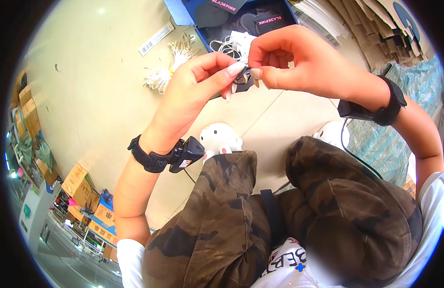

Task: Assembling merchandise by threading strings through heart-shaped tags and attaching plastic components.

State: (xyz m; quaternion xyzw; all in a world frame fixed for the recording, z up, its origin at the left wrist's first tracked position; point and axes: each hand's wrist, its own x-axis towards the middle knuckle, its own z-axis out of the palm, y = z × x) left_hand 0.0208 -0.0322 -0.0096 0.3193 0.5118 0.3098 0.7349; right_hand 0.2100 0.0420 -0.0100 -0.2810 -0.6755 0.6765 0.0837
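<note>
In front of the blue box, my left hand (198, 79) pinches a small dark item (242, 77) with thumb and fingers. My right hand (298, 65) is closed too, its thumb and fingertips meeting at the right side of that item. Fingers cover most of it, so its kind cannot be made out. White strings with white tags (241, 43) lie just behind the fingertips. Beyond them stands the open blue box (183, 13), holding dark, stitched pieces (253, 21), some heart-shaped, and dark cards.
A bundle of white strings (171, 72) with a yellow tie lies on the tiled floor left of the box, near a white label strip (156, 38). Stacked cardboard (380, 29) and blue woven sheeting (382, 149) are at right. Cartons (78, 185) stand far left.
</note>
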